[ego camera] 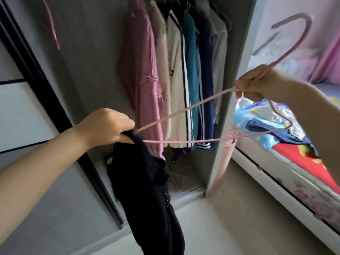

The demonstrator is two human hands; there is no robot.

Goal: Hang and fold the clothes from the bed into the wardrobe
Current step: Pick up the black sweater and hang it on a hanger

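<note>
1. The right hand (257, 83) pinches a thin pink wire hanger (184, 109) at its neck, steadying it.
2. The left hand (108, 126) clutches a black knitted garment (147, 190) at the hanger's far tip, seemingly threading it on; the rest dangles below that grip.

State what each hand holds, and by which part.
Right hand grips the pink hanger at its neck; left hand grips the black garment at its top edge, over the hanger's end.

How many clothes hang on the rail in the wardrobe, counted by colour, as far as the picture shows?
Pink: 1, a knitted top
Cream: 2, a fluffy garment and a jacket with dark stripes
Teal: 1
Navy: 1
Pale grey: 1
Total: 6 that can be told apart; darker items at the top of the rail are too hidden to count.
</note>
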